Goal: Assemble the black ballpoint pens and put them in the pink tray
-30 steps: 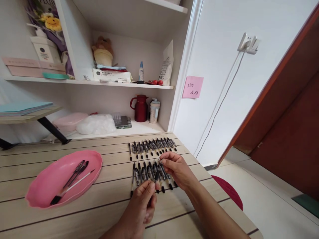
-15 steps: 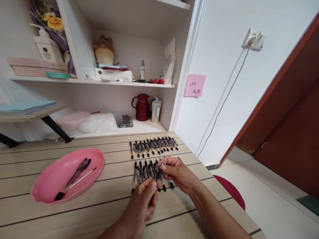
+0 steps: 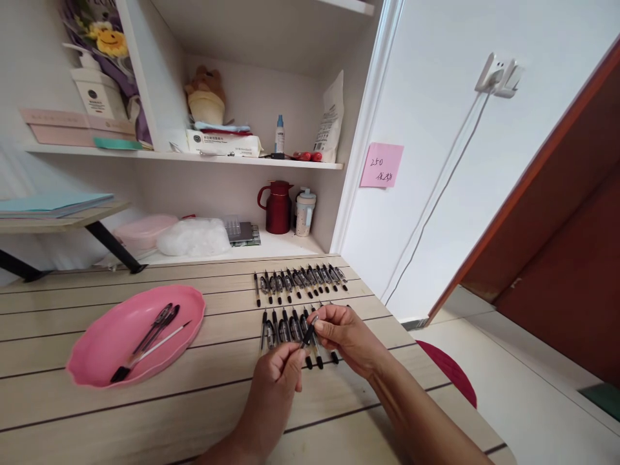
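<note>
Between my two hands is a pen (image 3: 309,333) with a black grip, slanting up to the right. My left hand (image 3: 279,378) is closed on its lower end, and the fingers of my right hand (image 3: 345,332) pinch the upper end near the tip. Just behind my hands lies a front row of black-and-clear pens (image 3: 283,325), partly covered by my fingers. Farther back on the table is a second row of similar pens (image 3: 298,282), with pen caps among them. A pink tray (image 3: 92,329) on the left holds a few pen parts (image 3: 154,329), one of them a slim white refill.
The slatted wooden table (image 3: 159,423) meets a white shelf unit at the back. On the shelf stand a red jug (image 3: 278,208) and a pale tumbler (image 3: 305,213). A small raised stand (image 3: 104,242) is at the left. A pink note (image 3: 382,165) sticks to the wall.
My left hand has turned and shifted slightly, showing more of the pen's black grip between my hands. The right hand keeps nearly the same place. The whole view has shifted a little.
</note>
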A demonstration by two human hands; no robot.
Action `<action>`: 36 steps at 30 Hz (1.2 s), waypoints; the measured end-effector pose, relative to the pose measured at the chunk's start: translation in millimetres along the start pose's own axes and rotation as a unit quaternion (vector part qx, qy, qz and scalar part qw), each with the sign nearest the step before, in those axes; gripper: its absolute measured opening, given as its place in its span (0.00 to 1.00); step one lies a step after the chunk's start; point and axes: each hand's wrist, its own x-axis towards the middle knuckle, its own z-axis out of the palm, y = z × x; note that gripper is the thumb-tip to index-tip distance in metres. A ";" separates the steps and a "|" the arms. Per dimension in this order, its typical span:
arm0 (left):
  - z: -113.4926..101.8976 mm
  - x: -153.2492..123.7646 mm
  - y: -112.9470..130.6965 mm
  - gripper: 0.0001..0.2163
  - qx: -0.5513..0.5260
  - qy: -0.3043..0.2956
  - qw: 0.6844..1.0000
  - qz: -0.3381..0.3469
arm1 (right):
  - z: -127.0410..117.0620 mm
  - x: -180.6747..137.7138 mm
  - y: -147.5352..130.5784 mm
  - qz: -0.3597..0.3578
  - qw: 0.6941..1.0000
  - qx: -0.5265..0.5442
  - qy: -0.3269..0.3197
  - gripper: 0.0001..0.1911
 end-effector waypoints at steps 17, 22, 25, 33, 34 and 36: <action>-1.5 -3.9 3.8 0.14 0.099 0.038 0.988 0.110 | 10.0 -5.5 0.8 -0.065 0.997 0.033 0.011 0.10; -6.1 -2.8 9.3 0.14 0.142 0.049 0.979 0.134 | 9.9 -4.8 2.4 -0.079 0.996 0.014 0.049 0.09; -7.9 -2.1 9.1 0.14 0.170 0.051 0.974 0.139 | 7.5 -3.7 4.5 -0.087 0.993 -0.020 0.077 0.10; -7.7 -1.6 11.9 0.14 0.143 0.051 0.981 0.123 | 12.1 -3.9 5.5 -0.088 0.992 -0.012 0.093 0.10; -7.3 -1.4 12.7 0.14 0.140 0.058 0.981 0.119 | 13.4 -3.5 6.1 -0.085 0.992 -0.007 0.098 0.11; -6.9 -0.9 13.8 0.13 0.140 0.075 0.980 0.119 | 15.0 -2.4 7.6 -0.085 0.991 -0.007 0.103 0.11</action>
